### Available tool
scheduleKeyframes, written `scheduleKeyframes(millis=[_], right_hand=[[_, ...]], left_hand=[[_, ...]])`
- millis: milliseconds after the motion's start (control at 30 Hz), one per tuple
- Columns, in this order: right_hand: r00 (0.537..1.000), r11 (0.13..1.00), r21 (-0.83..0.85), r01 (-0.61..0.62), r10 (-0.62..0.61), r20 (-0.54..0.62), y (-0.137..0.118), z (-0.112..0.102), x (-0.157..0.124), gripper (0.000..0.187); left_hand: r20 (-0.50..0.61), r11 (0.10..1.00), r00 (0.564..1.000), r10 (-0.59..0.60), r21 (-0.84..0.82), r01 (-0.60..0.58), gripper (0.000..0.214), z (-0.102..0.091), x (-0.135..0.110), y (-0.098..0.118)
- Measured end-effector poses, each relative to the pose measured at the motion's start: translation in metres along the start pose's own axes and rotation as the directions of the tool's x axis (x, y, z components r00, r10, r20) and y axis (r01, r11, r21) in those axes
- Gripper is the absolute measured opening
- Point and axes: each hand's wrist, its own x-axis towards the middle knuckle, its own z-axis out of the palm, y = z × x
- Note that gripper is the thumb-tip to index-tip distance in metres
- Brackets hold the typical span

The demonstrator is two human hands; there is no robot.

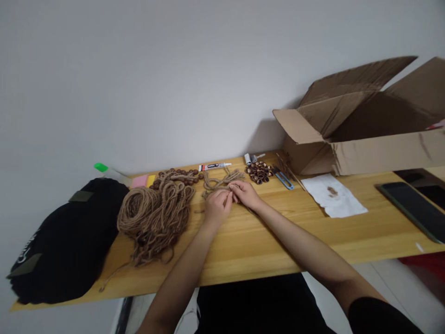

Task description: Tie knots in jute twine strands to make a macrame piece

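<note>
My left hand (218,204) and my right hand (245,194) meet over the middle of the table, fingers pinched together on brown jute cord (224,180). Loops of that cord lie on the wood just beyond my fingertips, and a strand runs out beneath my right wrist. The exact spot where the fingers grip is partly hidden by the hands. Left of them sits a large heap of jute cord (156,218), partly wound into a coil. Brown beads (184,175) lie along its far side.
A glue tube (213,166), several brown ring-like pieces (259,172) and blue thread snips (283,178) lie toward the wall. A stained white tissue (332,197), a phone (413,208) and an open cardboard box (375,155) are at right. A black bag-like item (69,246) stands left on the wooden table (250,255).
</note>
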Motion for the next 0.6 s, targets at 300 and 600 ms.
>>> scheduleKeyframes(millis=[300,600], right_hand=[[1.000,1.000,0.017,-0.002,0.002,-0.014,0.001,0.000,0.000,0.028],[0.997,0.996,0.054,-0.069,0.070,-0.021,-0.002,-0.001,0.002,0.029]], left_hand=[[0.106,0.984,0.979,-0.176,0.035,0.173,0.015,0.001,0.001,-0.001],[0.342,0.953,0.890,-0.302,0.099,0.286,0.019,-0.029,0.007,0.008]])
